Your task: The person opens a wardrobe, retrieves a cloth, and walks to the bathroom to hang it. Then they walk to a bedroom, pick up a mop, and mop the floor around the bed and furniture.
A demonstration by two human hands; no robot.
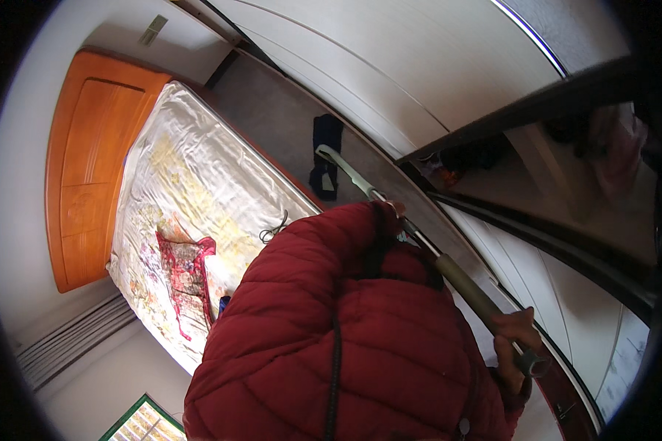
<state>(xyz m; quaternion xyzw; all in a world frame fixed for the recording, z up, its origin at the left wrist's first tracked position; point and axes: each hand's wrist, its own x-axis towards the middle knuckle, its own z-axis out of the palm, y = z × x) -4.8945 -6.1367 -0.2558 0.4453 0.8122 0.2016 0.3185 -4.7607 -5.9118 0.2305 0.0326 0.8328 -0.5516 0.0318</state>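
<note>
Pole [449,270], head view: held slantwise beside the bed [221,198], above the floor [265,95] on its wardrobe side. Right hand [516,334] closed round the green grip near the end farthest from the bed; left hand [397,209] wrapped round the metal shaft, nearer the bed. Pale green head [343,164] points down the gap between bed and white wardrobe [390,66], overlapping a dark cloth [328,132]; can't tell if that's attached or just lying underneath. On the bed: red-edged patterned fabric [187,272], thin dark cable [272,234]. Risk, as judged: gap beside the bed looks tight, so a wide swing could knock wardrobe or bed; a sharp push could bunch the cloth if loose.
</note>
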